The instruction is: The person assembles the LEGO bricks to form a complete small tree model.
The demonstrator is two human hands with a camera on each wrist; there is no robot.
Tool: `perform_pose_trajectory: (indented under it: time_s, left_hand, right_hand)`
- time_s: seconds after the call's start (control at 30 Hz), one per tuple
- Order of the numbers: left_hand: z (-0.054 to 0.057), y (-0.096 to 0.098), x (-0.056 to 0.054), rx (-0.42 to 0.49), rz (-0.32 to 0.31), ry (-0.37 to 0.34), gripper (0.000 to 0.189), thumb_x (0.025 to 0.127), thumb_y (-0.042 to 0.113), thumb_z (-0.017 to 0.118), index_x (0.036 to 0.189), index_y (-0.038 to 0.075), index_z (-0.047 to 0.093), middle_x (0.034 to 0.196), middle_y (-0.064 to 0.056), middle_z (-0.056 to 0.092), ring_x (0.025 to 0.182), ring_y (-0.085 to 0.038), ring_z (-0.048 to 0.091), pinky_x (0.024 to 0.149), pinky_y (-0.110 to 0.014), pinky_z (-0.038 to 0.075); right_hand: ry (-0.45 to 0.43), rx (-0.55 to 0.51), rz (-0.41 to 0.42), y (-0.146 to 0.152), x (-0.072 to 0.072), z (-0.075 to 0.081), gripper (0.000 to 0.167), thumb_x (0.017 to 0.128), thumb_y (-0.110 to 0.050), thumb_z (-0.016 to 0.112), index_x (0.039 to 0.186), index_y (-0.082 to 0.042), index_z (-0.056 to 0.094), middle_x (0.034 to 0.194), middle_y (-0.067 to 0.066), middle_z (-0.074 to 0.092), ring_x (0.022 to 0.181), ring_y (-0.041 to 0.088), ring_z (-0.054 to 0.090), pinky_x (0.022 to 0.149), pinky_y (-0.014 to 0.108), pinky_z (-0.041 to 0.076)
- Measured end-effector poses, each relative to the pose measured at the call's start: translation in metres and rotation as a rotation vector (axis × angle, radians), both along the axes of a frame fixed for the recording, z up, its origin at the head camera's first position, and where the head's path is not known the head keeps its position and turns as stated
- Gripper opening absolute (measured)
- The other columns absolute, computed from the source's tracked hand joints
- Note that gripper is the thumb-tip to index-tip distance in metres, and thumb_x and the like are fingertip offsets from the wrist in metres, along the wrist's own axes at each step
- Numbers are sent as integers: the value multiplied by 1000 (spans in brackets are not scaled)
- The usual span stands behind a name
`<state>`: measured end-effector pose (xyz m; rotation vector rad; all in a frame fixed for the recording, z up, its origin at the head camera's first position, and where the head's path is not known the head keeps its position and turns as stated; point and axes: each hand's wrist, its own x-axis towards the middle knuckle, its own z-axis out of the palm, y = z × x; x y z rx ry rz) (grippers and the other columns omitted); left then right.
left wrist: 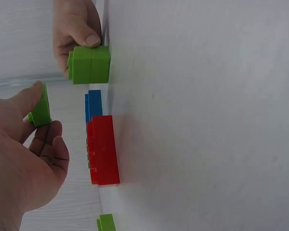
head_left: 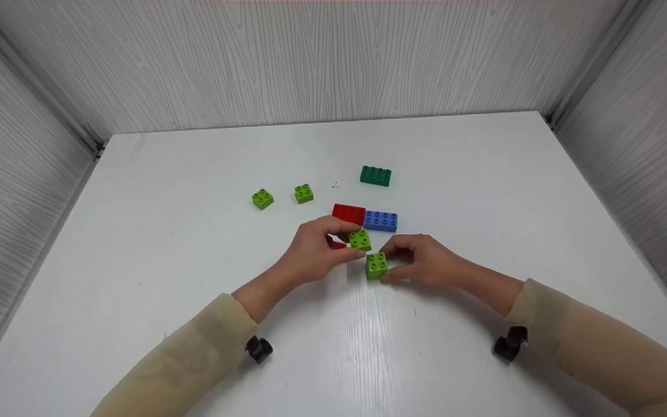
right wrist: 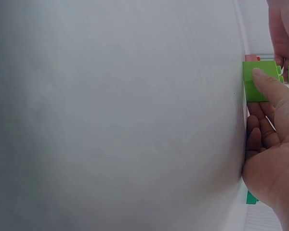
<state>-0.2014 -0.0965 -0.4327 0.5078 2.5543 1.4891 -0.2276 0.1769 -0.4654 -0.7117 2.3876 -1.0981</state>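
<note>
My left hand pinches a lime-green four-stud brick between thumb and fingers, raised above the table in the left wrist view. Close by on the right, my right hand grips a stack of two lime-green bricks; a seam between them shows in the left wrist view. This stack stands at the tabletop, studs up, apart from the left hand's brick. Just beyond the hands lie a red brick and a blue eight-stud brick, side by side. Another red piece is mostly hidden behind the left hand.
Two loose lime-green bricks lie further back on the left. A dark green eight-stud brick sits behind the blue one. The white table is bounded by grey wood-grain panels at the back and sides.
</note>
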Motion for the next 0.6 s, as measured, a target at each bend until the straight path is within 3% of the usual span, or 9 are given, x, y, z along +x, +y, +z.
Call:
perform_pose_trajectory:
  time_s: [0.23, 0.6]
  left_hand:
    - [-7, 14, 4, -25, -51, 20, 39, 92, 25, 86, 129, 18, 77, 115, 6, 68, 109, -17, 62, 91, -32, 55]
    - [-12, 22, 4, -56, -73, -6, 39, 91, 31, 87, 127, 21, 79, 107, 10, 67, 106, -15, 62, 89, -30, 56]
  right_hand:
    - [22, -15, 19, 1, -1, -1, 34, 90, -28, 88, 120, -25, 74, 115, -9, 72, 107, 18, 64, 99, 36, 54]
    - [31, -10, 18, 2, -1, -1, 35, 88, -28, 89, 119, -25, 73, 113, -9, 71, 107, 19, 64, 100, 37, 55]
